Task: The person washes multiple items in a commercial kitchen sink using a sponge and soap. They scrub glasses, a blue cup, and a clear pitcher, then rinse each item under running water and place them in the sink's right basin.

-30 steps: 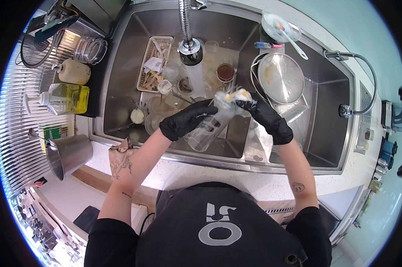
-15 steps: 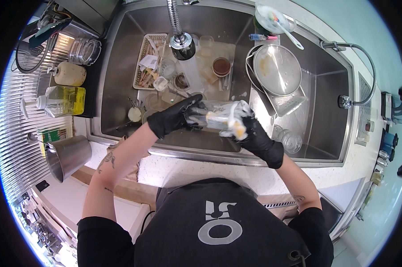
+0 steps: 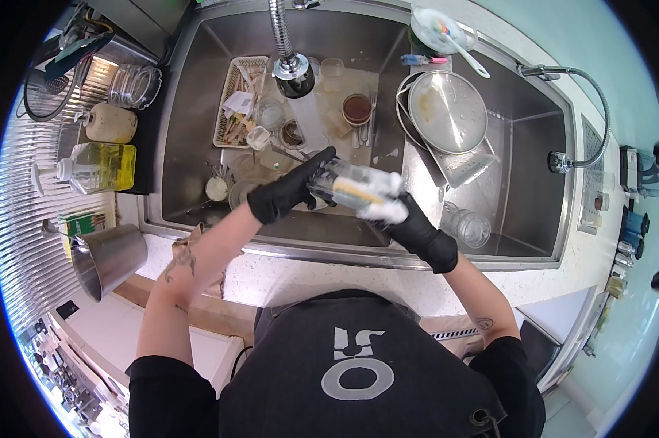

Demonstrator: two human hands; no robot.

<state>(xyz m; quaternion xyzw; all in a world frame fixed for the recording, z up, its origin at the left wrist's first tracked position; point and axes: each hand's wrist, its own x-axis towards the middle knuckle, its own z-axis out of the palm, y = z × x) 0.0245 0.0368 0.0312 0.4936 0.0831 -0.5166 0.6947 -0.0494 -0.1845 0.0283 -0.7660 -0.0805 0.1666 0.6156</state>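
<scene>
Head view, wash-up items as we list them, placed by the black-headed tap [image 3: 295, 80] with its ribbed metal hose.

Item: clear cylinder [image 3: 340, 186], smooth-walled, streaked with suds, tilted in the air on the person's side of the tap, slightly to its right. Motion blurs it, so we cannot say whether it is glass or plastic.

Item: left hand [image 3: 287, 193], in a matte black glove, fingers wrapped around the cylinder's left end.

Item: right hand [image 3: 423, 235], likewise gloved, fingers and thumb pinching a foamy wad [image 3: 385, 210], white and fluffy, against the cylinder's right end.

Left of the tap we record a rectangular woven-look basket [image 3: 225, 102] holding mixed scraps and crumpled white paper; farther left, a squared transparent pump bottle [image 3: 114, 168] of yellow liquid and, nearer the person, a brushed metal pitcher [image 3: 110, 259], tapered.

Right of the tap: a round cup [image 3: 356, 109] of dark brown liquid, with slim metal cutlery [image 3: 372, 131] beside it; farther right, a shiny metal disc [image 3: 448, 111] with a brownish smear, and rounded clear glasses [image 3: 469, 228] lying nearer the person.
</scene>
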